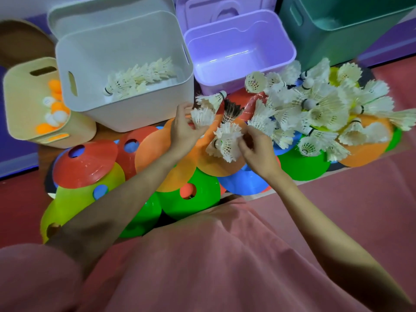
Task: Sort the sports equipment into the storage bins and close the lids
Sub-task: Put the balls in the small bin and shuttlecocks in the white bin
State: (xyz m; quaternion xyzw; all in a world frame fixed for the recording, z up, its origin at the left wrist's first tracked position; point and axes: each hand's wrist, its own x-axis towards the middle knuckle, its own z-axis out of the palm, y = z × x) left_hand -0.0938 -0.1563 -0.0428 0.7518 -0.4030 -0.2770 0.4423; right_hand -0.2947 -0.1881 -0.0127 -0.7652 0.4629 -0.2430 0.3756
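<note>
We see red floor. Far row on it, left to right: beige bin, white bin, purple bin, green bin. Near them, coloured disc cones overlap; shuttlecock pile on cones right.

— How's the light?
— Bright and even, from above. It glares on the floor of the purple bin and sheens on the red cone.
— Shadows?
— Soft ones lie under the left forearm and beneath the white bin.
— Sharpness?
— The middle is fairly crisp; the shuttlecock pile smears slightly. The wide lens bows the far bins, and the near pink clothing goes soft.
</note>
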